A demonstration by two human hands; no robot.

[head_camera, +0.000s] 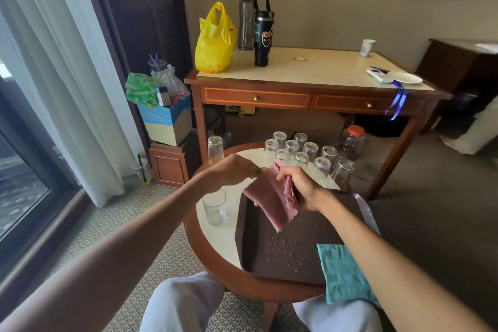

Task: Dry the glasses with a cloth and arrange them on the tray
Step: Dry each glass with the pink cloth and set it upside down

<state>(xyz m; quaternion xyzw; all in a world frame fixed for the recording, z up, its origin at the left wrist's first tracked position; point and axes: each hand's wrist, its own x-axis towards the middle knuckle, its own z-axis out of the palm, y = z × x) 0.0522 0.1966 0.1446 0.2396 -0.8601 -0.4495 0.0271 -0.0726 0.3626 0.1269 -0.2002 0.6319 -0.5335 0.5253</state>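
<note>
There are twelve glasses (310, 149): eleven upside down, ten clustered and a lone glass (215, 149) apart, plus one upright glass (214, 207). Two cloths show, a pink cloth (272, 202) and a teal cloth (342, 272), with one tray (283, 250) and two hands, the left hand (234, 170) and the right hand (299, 186). The far counter (323, 67) carries one yellow bag (214, 40), one grey bottle (245, 21), one black tumbler (262, 40), one white cup (367, 47) and one plate (408, 79)

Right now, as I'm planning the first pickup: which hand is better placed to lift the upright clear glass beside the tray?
Left, probably. The left hand is close to the upright clear glass, left of the brown plastic tray; the right hand grips the pink knitted cloth over the tray.
</note>
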